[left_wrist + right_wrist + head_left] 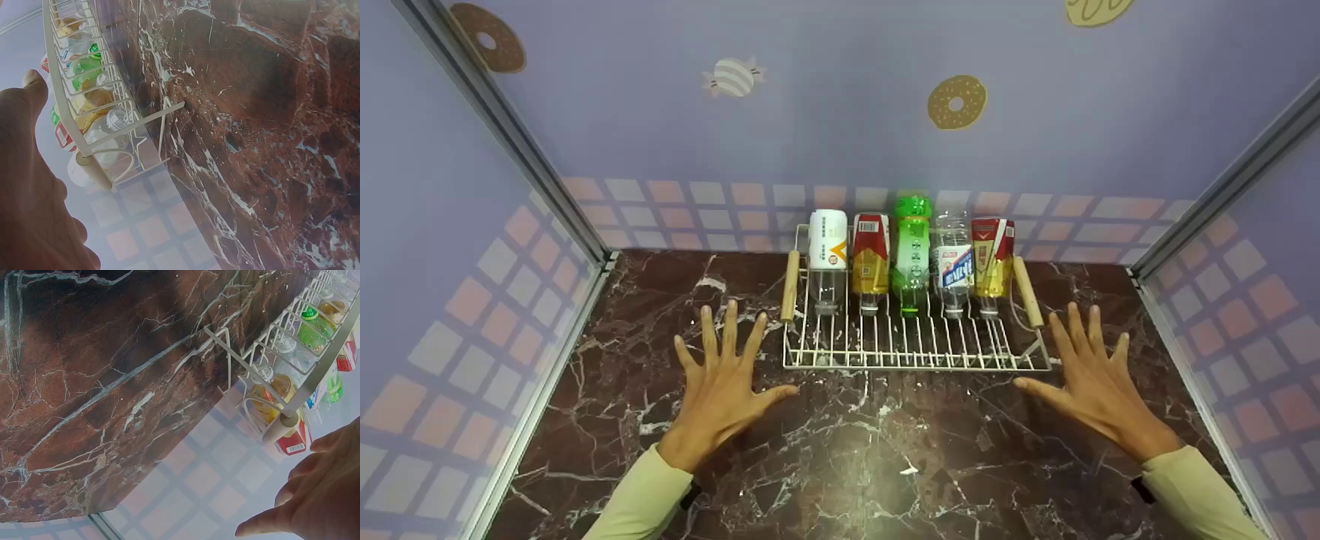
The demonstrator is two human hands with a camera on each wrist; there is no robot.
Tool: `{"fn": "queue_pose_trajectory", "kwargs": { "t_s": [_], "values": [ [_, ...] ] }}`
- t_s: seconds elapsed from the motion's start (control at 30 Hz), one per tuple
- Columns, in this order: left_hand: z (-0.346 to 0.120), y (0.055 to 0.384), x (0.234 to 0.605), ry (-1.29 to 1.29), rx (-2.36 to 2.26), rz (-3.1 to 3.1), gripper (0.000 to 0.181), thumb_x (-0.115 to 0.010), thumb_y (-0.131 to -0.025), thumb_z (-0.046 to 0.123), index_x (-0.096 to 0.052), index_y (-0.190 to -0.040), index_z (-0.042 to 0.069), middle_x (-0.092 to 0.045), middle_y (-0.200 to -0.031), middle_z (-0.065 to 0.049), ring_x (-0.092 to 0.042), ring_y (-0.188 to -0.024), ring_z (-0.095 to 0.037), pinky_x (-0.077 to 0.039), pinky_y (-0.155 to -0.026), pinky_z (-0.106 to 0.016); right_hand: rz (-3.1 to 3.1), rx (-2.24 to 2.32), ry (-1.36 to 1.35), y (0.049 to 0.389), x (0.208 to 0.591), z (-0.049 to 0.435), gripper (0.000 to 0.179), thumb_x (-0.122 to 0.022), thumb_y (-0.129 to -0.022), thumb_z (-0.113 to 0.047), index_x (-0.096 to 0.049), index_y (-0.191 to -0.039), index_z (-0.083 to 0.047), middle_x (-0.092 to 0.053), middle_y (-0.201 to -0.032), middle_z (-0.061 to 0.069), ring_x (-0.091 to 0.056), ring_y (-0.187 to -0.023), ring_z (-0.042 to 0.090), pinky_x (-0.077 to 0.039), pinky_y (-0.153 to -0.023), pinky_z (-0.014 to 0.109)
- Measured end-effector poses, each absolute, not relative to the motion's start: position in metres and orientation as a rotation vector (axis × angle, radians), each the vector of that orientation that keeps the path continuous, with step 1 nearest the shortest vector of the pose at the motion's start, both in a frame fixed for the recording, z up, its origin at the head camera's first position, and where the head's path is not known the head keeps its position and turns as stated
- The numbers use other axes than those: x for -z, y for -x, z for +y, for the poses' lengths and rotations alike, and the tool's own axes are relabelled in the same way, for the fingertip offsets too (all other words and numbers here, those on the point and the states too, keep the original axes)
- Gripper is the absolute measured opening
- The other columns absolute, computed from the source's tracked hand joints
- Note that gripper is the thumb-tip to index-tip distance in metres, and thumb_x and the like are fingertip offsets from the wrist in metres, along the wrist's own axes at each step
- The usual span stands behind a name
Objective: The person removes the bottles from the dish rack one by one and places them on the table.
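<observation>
A white wire rack (915,367) with wooden handles stands at the back of the marble-patterned surface. Several plastic bottles lie in it side by side, caps toward me: a white-labelled bottle (828,240), a red-and-yellow one (871,255), a green one (913,255), a clear one (955,262) and another red-and-yellow one (992,259). My left hand (720,390), fingers spread, is left of the rack near its left handle (790,285). On the other side my right hand (1099,390) spreads its fingers near the right handle (1027,292). Neither hand holds anything.
A patterned wall (840,135) rises behind the rack. Side panels (442,300) with metal edges flank the dark marble-patterned surface (840,457). A small white mark (910,470) shows in front of the rack.
</observation>
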State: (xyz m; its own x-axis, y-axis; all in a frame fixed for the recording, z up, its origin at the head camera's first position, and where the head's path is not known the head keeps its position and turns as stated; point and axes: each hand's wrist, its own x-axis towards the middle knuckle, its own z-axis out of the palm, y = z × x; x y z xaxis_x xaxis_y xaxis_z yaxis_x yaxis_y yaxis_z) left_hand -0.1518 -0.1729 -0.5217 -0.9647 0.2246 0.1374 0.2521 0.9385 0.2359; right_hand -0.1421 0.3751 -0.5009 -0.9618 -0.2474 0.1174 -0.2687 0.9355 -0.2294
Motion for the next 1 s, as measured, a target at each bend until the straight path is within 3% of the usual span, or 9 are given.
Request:
{"fn": "queue_pose_trajectory", "kwargs": {
  "t_s": [0.53, 0.8, 1.0],
  "values": [
    [-0.168, 0.152, 0.519, 0.413, 0.405, -2.989, 0.123, -0.069, -0.089, 0.082, -0.01, -0.178, 0.021, 0.015, -0.182, -0.02, 0.016, -0.164, -0.054, 0.013, -0.121, -0.084, -3.03, -0.438, -0.372, 0.147, 0.49, 0.377, 0.115, -0.067, -0.101, -0.065, -0.003, -0.177, -0.006, 0.008, -0.181, 0.025, 0.013, -0.165, 0.051, 0.016, -0.12, 0.083],
    [-0.162, 0.152, 0.519, 0.447, 0.465, -2.97, 0.121, -0.066, -0.092, 0.082, -0.008, -0.178, 0.019, 0.014, -0.182, -0.019, 0.014, -0.165, -0.052, 0.002, -0.126, -0.08, -2.992, -0.537, -0.363, 0.155, 0.482, 0.376, 0.115, -0.072, -0.098, -0.062, -0.011, -0.176, -0.004, 0.0, -0.18, 0.029, 0.004, -0.165, 0.055, 0.006, -0.122, 0.086],
    [-0.158, 0.153, 0.521, 0.516, 0.502, -2.892, 0.118, -0.067, -0.094, 0.077, -0.013, -0.177, 0.013, 0.006, -0.182, -0.022, 0.012, -0.165, -0.053, 0.003, -0.126, -0.081, -2.979, -0.624, -0.328, 0.164, 0.477, 0.371, 0.111, -0.073, -0.099, -0.061, -0.02, -0.173, 0.002, -0.005, -0.18, 0.032, -0.001, -0.165, 0.056, 0.001, -0.127, 0.083]
  ]
}}
